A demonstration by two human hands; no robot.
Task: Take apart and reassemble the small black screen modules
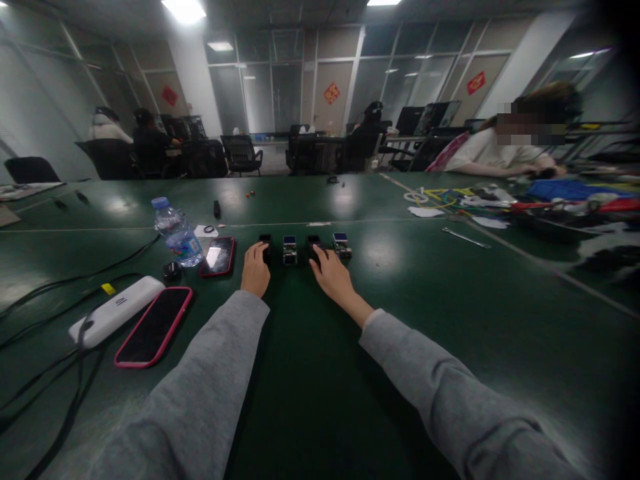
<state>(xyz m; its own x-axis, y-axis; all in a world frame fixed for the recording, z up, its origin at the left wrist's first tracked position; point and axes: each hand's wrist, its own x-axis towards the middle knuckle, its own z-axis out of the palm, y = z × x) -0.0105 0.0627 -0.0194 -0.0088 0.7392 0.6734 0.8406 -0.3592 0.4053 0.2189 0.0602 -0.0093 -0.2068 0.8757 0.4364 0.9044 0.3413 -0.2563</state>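
Four small electronic devices stand in a row on the dark green table [300, 347]. My left hand [256, 270] has its curled fingers on the leftmost one, a small black device [266, 241]. My right hand [331, 273] holds a second small black device [313, 240] with thumb and fingers, which partly hide it. Between my hands sits a small device with a screen and a bare circuit board [290, 250]. A similar screened device [341, 245] is just to the right of my right fingers.
Left of my hands are a phone [219, 256], a water bottle [177, 233], a white power bank [120, 310], a pink-cased phone [155, 327] and black cables [77, 353]. A wrench [465, 238] and a cluttered pile [565, 203] lie at right, near a seated person [500, 150].
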